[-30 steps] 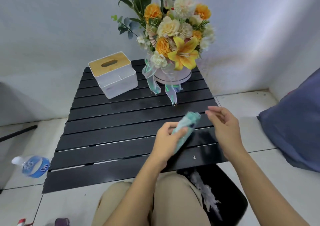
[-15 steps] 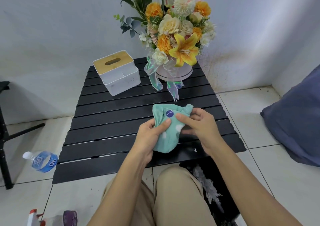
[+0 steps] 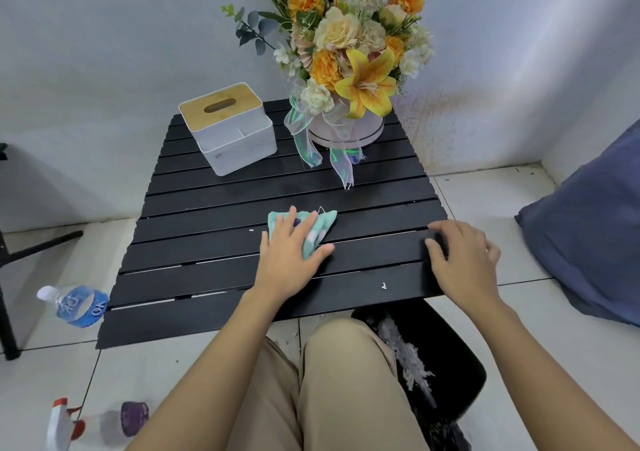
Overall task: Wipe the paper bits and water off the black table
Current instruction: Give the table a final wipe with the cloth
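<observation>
A black slatted table (image 3: 207, 270) fills the middle of the view. My left hand (image 3: 289, 260) presses flat on a folded teal cloth (image 3: 323, 227) lying on the table's centre. My right hand (image 3: 464, 260) rests with curled fingers on the table's right edge and holds nothing. One small white paper bit (image 3: 383, 285) lies near the front right of the table. Another tiny paper bit (image 3: 251, 230) sits just left of the cloth. A faint wet sheen shows on the slats behind the cloth.
A white tissue box with a wooden lid (image 3: 228, 128) and a flower arrangement (image 3: 349, 69) stand at the back of the table. Below the front right edge is a black bin (image 3: 450, 364) with white scraps. A water bottle (image 3: 74, 305) and a spray bottle (image 3: 69, 426) lie on the floor at left.
The cloth went from being held up in both hands to lying flat on the table under my left hand. My right hand let go and moved to the right edge.
</observation>
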